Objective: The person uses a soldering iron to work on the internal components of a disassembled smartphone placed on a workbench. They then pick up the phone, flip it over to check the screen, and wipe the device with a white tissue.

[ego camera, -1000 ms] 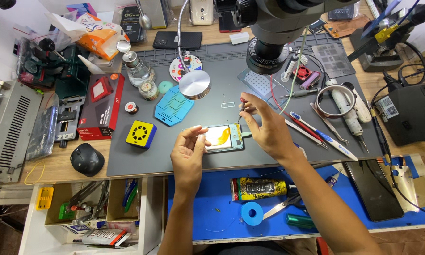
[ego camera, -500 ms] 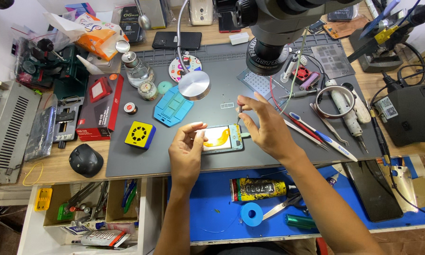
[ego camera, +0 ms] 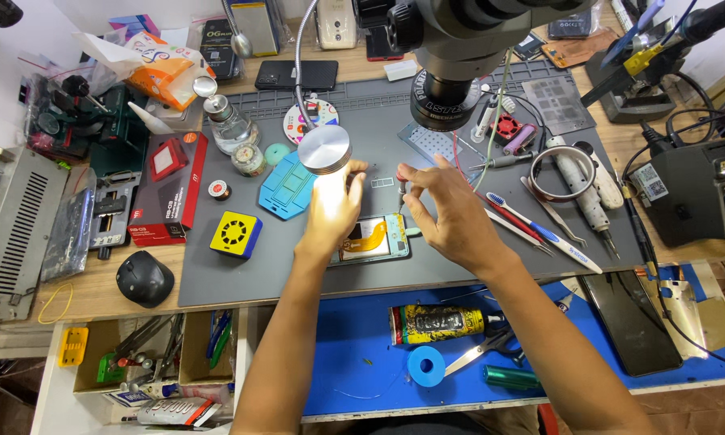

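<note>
Both hands have lifted from the opened phone (ego camera: 374, 238) on the grey mat (ego camera: 241, 278) toward the round lamp head (ego camera: 324, 150). The left hand (ego camera: 332, 211), fingers loosely curled, now reaches up beside the lamp, washed in its light. The right hand (ego camera: 451, 211) pinches a thin red-tipped tool (ego camera: 400, 181) just above the phone, which lies uncovered between them. A microscope (ego camera: 447, 76) hangs overhead; a toothbrush (ego camera: 539, 231) and soldering pens (ego camera: 581, 189) crowd the table's right.
</note>
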